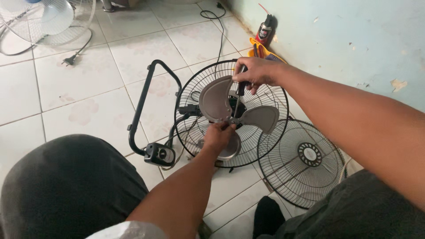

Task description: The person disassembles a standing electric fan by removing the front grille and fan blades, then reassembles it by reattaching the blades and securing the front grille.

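Looking down from the head camera, I see the tiled floor [88, 88] first, then the black floor fan lying on its back with its tubular stand [141, 104] and control box [160, 154] toward my left knee. Its rear grille [188, 84] faces up, and the front grille [303, 161] is already off, lying flat just beside it on the right, so the opening-up is done as far as I can judge. The grey three-blade propeller [215, 98] sits over the motor inside the rear grille; whether it is fastened or loose on the shaft I cannot tell. My left hand [218, 136] is closed on the near blade by the hub, steadying it. My right hand [256, 71] is clenched round a screwdriver [239, 95] whose tip points down at the hub (the blade fixing looks like the step in hand). A spray can [265, 31] stands by the wall, and a white fan [44, 20] sits well apart.
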